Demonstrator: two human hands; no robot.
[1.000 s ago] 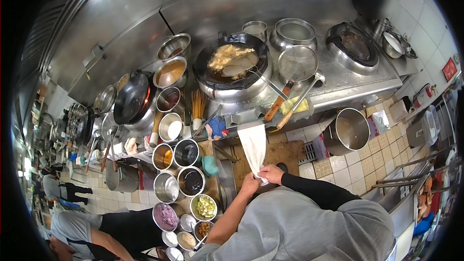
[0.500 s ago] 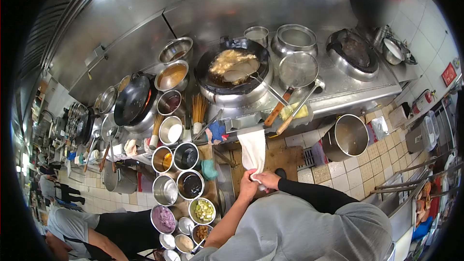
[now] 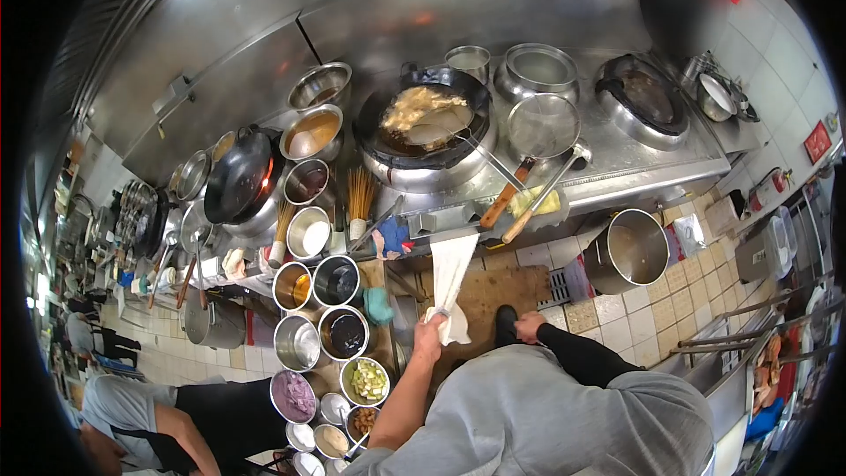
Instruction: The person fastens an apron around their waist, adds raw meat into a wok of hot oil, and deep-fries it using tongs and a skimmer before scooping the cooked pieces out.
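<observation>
My left hand (image 3: 429,332) is closed round the lower part of a white towel (image 3: 452,269), which stretches up to the front edge of the stove. A loose end of the towel hangs beside that hand. Near my body on the right, my right hand (image 3: 530,327) is apart from the towel, its fingers curled with nothing visible in them. Beyond the towel, a black wok (image 3: 374,128) on a burner holds frothing, golden food in dark oil. A ladle (image 3: 434,134) rests in this wok, its handle leaning over the stove's front edge.
A wire strainer (image 3: 545,128) lies right of the wok. Bowls of sauces and chopped onion (image 3: 298,395) line the counter to my left, near a person in a grey shirt (image 3: 132,405). A large steel pot (image 3: 636,249) stands on the floor at right.
My right hand has let go of the towel and moved right, towards my body. My left hand still grips it, slightly further left.
</observation>
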